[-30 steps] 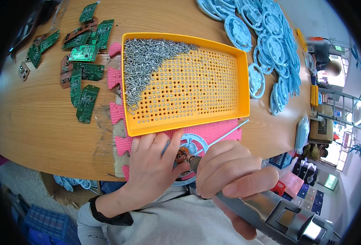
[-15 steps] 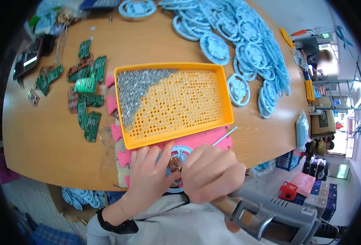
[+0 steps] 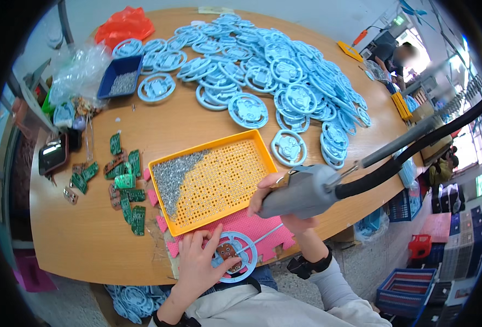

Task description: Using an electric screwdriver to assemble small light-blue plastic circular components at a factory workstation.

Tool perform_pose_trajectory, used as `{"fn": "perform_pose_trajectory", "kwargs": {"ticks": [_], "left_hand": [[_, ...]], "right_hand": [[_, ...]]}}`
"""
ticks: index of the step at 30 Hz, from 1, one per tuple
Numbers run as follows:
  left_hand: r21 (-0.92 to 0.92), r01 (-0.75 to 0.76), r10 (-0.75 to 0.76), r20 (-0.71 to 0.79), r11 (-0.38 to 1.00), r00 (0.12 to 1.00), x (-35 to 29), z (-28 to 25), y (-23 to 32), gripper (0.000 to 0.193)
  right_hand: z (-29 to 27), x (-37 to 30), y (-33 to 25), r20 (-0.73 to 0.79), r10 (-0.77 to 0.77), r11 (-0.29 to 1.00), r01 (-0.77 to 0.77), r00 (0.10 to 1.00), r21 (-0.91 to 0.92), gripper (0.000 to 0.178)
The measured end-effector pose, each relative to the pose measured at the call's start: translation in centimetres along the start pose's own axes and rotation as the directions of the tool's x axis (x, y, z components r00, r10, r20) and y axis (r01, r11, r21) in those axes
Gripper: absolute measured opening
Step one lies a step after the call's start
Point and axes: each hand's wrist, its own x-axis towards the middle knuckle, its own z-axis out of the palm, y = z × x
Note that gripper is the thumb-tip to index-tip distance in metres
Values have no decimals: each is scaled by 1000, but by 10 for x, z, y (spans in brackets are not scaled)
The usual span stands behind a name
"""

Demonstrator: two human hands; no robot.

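Observation:
My left hand (image 3: pixel 200 261) rests on a light blue plastic wheel (image 3: pixel 250 245), its thumb on the small brown circuit board (image 3: pixel 227 256) inside and its fingers bent over the left side. The wheel lies on a pink foam mat (image 3: pixel 271 231). My right hand (image 3: pixel 269 191) is wrapped round a grey electric screwdriver (image 3: pixel 301 191), raised over the right end of the yellow tray (image 3: pixel 208 223); its tip cannot be made out. Small metal screws (image 3: pixel 173 177) are heaped at the tray's left, and many holes in its perforated base hold screws.
A large pile of blue wheels (image 3: pixel 284 71) covers the far table. Green circuit boards (image 3: pixel 126 181) lie at left, below a dark blue bin (image 3: pixel 120 76) of small metal parts. A black cable (image 3: pixel 415 147) runs from the screwdriver to the upper right. Another person (image 3: pixel 396 60) is beyond the table.
My right hand has lifted the screwdriver up and away from the board in the wheel. My left hand stays at the wheel. The view has tilted up, showing more of the far table.

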Motion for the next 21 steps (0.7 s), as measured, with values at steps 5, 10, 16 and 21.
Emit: {"fn": "perform_pose_trajectory", "kwargs": {"ticks": [5, 10, 16, 21], "left_hand": [[41, 2, -2, 13, 999, 1000, -2, -2, 2, 74], [61, 5, -8, 49, 998, 999, -3, -3, 3, 76], [34, 55, -51, -115, 998, 992, -16, -14, 7, 75], [-241, 287, -311, -69, 927, 948, -42, -25, 7, 59]], "right_hand": [[-65, 2, -13, -318, 82, 868, -225, 944, -442, 51], [-144, 14, -7, -288, 30, 202, -288, 957, -936, 44], [-153, 18, -8, -336, 211, -88, -324, 918, -942, 54], [-143, -9, -33, -402, -254, 341, -308, 880, -888, 55]]}}
